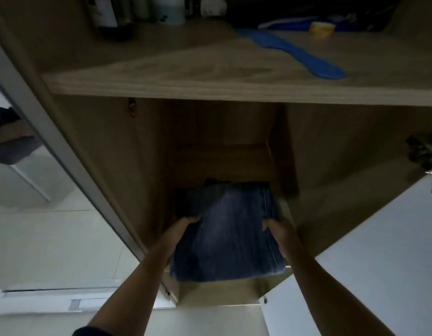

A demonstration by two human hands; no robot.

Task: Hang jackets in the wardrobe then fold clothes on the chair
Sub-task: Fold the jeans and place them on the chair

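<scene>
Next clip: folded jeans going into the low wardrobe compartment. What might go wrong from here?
1. The left hand and right hand grip the folded jeans only at their side edges. The near end seems to stick out past the compartment front, so it may sag or unfold on release.
2. Pushing further in may rumple the dark garment at the back.

faded blue jeans [228, 236], bright blue comb [292, 53], tan wood shelf [186, 76]
</scene>
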